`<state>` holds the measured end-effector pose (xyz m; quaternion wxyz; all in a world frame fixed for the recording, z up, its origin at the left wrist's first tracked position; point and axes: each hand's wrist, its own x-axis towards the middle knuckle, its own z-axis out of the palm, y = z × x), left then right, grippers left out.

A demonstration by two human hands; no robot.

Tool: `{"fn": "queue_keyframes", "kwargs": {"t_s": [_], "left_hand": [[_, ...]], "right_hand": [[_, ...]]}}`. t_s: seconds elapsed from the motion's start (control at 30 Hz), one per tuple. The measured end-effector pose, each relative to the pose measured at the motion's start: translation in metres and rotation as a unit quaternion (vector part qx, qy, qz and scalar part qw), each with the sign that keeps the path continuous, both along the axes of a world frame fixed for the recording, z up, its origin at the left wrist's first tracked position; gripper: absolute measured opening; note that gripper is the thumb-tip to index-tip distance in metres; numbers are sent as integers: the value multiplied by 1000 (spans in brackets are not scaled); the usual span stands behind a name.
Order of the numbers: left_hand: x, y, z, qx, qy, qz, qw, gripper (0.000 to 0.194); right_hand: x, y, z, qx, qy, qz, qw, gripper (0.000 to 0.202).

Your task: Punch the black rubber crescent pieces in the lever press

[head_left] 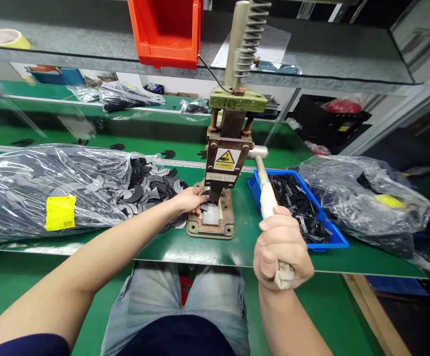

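While the right hand closes in a fist, fingers pressed together around the pale grip of a lever, the left hand reaches to the foot of a bench press. Its thumb and fingers appear to pinch a small dark piece, though some fingertips are hidden. The piece sits beside the ram, at the edge of a pale block on the base plate. Danger lies in the 2 hands acting out of step: a pull on the lever with the left fingertips this near could catch them under the ram, and a slack pinch could leave the piece skewed. At left, dark curved pieces spill from a clear bag; at right, thin black parts fill a blue tray. Higher on the press, a yellow warning label faces the worker. Beyond, a red bin rests on a grey shelf.
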<state>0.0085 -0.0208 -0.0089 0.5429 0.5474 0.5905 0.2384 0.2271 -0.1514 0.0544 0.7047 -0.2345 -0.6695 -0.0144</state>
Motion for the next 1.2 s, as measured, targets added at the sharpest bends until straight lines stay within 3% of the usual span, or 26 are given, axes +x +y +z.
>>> {"fn": "queue_keyframes", "kwargs": {"t_s": [0.3, 0.43, 0.5, 0.57, 0.7, 0.8, 0.9, 1.03, 1.2], "left_hand": [[7, -10, 4, -11, 37, 2, 999, 23], [-1, -22, 13, 107, 80, -60, 989, 17], [-19, -28, 19, 203, 94, -121, 967, 17], [-45, -33, 24, 283, 125, -143, 940, 22], [-95, -53, 21, 314, 309, -66, 895, 22], [-103, -74, 7, 307, 406, -87, 856, 30], [-91, -87, -9, 302, 441, -98, 839, 42], [-80, -87, -20, 289, 425, -81, 854, 33], [-84, -82, -18, 277, 310, -65, 907, 17]], "right_hand": [[0, 0, 0, -6, -2, -1, 1000, 24], [2, 1, 2, 0, -8, 3, 1000, 21], [2, 1, 3, 7, -13, 6, 1000, 22], [2, 1, 4, 5, -15, 5, 1000, 22], [-1, 1, 5, -2, -6, 2, 1000, 24], [-3, 2, 3, 5, 6, -4, 1000, 24], [-3, 3, 2, 14, 13, -8, 1000, 26], [0, 3, 2, 6, -4, -8, 1000, 25], [-3, 5, 1, 17, 12, -19, 1000, 26]]}}
